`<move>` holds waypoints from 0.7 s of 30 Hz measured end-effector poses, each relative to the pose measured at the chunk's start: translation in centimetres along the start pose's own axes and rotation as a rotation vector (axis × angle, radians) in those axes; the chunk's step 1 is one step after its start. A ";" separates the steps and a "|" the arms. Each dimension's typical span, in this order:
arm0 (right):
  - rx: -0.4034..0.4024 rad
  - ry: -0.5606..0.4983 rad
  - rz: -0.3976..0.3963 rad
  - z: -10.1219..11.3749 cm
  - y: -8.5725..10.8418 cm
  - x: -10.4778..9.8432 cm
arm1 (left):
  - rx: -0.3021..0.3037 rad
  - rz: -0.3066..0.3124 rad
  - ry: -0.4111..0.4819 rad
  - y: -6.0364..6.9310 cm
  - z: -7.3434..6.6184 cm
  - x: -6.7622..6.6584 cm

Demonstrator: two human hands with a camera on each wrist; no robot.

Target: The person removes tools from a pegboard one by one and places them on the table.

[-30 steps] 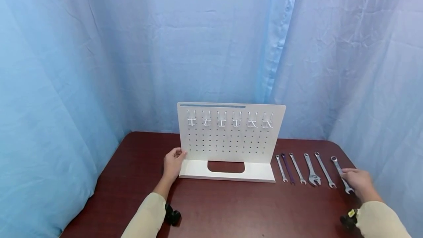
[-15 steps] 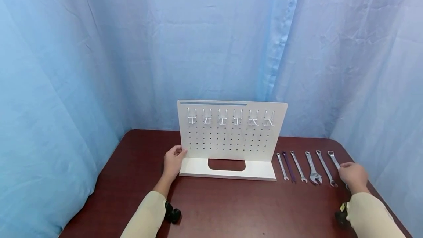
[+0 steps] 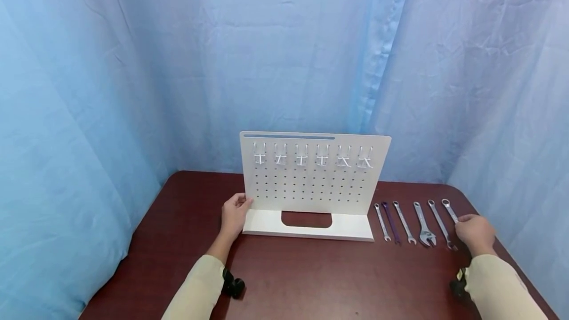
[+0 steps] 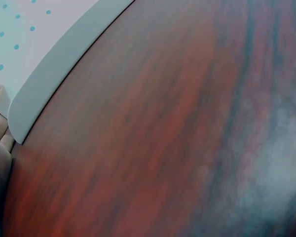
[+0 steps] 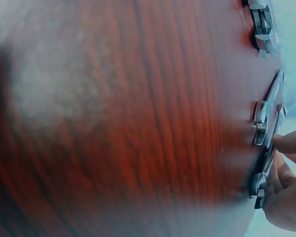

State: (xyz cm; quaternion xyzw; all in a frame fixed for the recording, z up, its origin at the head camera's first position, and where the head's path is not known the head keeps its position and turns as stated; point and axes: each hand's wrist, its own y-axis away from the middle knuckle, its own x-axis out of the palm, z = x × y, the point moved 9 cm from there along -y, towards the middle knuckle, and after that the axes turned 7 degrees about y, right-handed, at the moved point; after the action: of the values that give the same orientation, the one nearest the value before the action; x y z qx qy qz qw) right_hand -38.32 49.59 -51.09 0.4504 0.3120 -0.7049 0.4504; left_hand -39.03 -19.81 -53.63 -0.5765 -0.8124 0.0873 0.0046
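A white pegboard stand (image 3: 306,204) stands upright on the table, its hooks in a row near the top. My left hand (image 3: 233,215) grips its left edge, thumb on the front face; the left wrist view catches only some fingers (image 4: 1,129) beside the board's base (image 4: 64,66). On the right, my right hand (image 3: 475,234) pinches the outermost combination wrench (image 3: 451,211) at its shaft, hiding the lower part. The right wrist view shows thumb and fingers on that wrench (image 5: 259,186), near the table surface. Just left of it lies another combination wrench (image 3: 440,223).
Left of these lie an adjustable wrench (image 3: 425,228), a silver wrench (image 3: 404,222), a purple wrench (image 3: 391,223) and a small silver wrench (image 3: 382,222). The dark red wooden table (image 3: 302,275) has blue curtains (image 3: 275,63) behind and at both sides.
My right hand has moved left with the outermost wrench, whose ring end now sits closer to its neighbour. My left hand keeps its place on the pegboard stand. The head view has shifted slightly.
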 end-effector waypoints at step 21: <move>0.004 -0.011 -0.003 -2.3 2.3 0.2 | 0.007 0.036 -0.010 0.7 0.9 1.6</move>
State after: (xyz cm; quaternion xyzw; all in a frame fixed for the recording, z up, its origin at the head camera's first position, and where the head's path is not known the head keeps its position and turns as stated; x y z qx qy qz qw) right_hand -35.47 50.55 -52.31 0.4469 0.3089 -0.7086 0.4503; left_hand -39.02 -18.26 -54.78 -0.5908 -0.8015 0.0930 0.0007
